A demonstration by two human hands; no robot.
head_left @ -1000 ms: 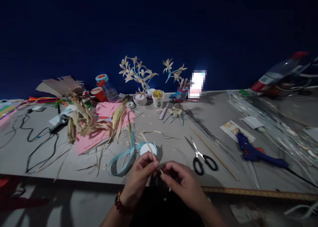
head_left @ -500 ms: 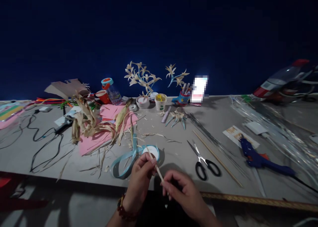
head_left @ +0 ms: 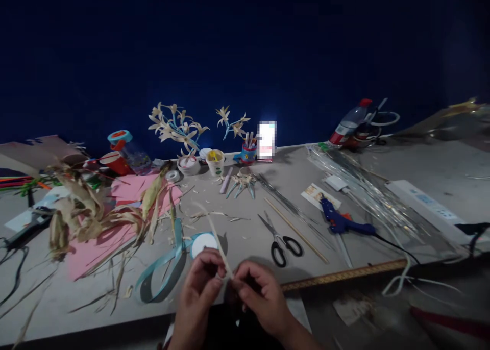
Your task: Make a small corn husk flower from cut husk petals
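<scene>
A thin pale strip of dried corn husk (head_left: pixel 215 233) rises from between my two hands, its upper end curling to the left. My right hand (head_left: pixel 260 294) pinches its lower end between thumb and fingers. Against the strip's left side, my left hand (head_left: pixel 202 278) has thumb and fingers curled closed on it. Just beyond my left hand lies a roll of light blue ribbon (head_left: pixel 202 244), with a loose loop of ribbon (head_left: pixel 163 283) to its left. Black-handled scissors (head_left: pixel 279 243) lie with their blades parted, right of my hands.
Corn husks (head_left: pixel 80 207) and pink paper (head_left: pixel 101 248) cover the left side. Husk-flower sprays (head_left: pixel 178 125) stand at the back near a paper cup (head_left: pixel 215 162). A wooden stick (head_left: pixel 296 231), a blue glue gun (head_left: pixel 340 222) and clear plastic wrapping (head_left: pixel 363 186) lie to the right.
The view has turned right, so the table's things appear further left. My hands have come closer together on the strip, and more of the strip shows above them.
</scene>
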